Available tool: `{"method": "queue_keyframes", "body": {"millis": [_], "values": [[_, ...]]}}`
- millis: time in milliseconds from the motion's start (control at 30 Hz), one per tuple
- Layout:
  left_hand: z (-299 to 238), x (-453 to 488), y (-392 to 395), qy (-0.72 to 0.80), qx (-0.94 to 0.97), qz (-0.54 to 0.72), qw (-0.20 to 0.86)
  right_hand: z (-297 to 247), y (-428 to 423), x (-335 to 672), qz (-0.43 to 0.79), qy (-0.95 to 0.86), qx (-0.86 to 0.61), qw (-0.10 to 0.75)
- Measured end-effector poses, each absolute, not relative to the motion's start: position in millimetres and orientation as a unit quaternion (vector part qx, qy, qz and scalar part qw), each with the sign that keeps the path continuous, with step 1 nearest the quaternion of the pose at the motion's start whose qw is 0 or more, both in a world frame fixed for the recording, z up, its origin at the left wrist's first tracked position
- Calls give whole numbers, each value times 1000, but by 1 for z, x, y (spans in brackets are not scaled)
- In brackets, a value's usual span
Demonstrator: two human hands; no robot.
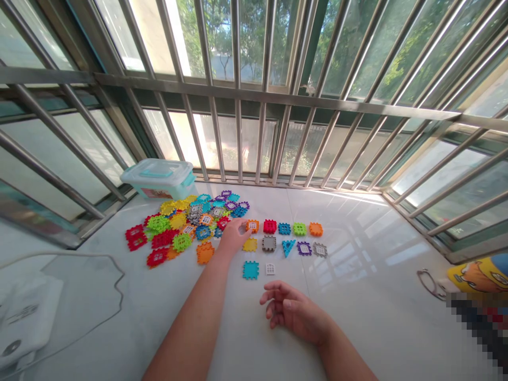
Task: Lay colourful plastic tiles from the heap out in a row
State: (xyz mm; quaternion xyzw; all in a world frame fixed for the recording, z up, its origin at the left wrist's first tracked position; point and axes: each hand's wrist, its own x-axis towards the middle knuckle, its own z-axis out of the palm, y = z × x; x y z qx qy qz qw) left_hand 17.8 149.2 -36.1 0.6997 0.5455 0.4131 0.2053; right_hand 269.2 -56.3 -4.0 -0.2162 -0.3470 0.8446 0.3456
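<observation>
My left hand (234, 235) reaches forward, its fingers pinched on an orange block with a white window (252, 226) at the left end of a row. That row continues right with a red block (270, 226), a blue block (284, 228), a green block (299, 229) and an orange block (316, 229). Below lies a second row: yellow (250, 244), grey (269, 243), a blue triangle (288, 246), purple (304, 248), grey (319, 250). A teal block (251, 270) and a small white window (270, 269) lie nearer. My right hand (291, 309) hovers near them, fingers loosely curled, holding nothing.
A heap of several coloured interlocking blocks (184, 227) lies left of the rows. Behind it stands a lidded teal plastic box (161, 180). Metal window bars (238, 100) enclose the white sill (357, 296). A white cloth (27, 312) lies at the left, a colourful cushion (480, 272) at the right.
</observation>
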Motion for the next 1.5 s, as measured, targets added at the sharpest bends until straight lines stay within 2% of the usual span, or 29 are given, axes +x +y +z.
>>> {"method": "queue_keyframes", "body": {"millis": [267,433,533,633,800,933,1333,1500], "values": [[-38,22,145,526,690,459,192,-7,-56,269,847,-339,-213,350],[-23,15,130,557,679,475,49,-5,-56,270,849,-333,-213,351],[-14,-7,116,647,636,420,-33,-4,-56,270,850,-331,-214,350],[-13,-36,98,729,580,358,-68,-5,-56,271,851,-331,-214,347],[-18,-64,77,790,546,274,-50,-5,-56,271,853,-334,-211,342],[-18,-61,76,799,540,259,-50,-2,-55,272,854,-332,-212,340],[-25,-64,79,771,557,304,-62,2,-54,272,861,-317,-217,334],[-27,-68,82,727,570,376,-75,1,-53,272,864,-313,-209,334]]}}
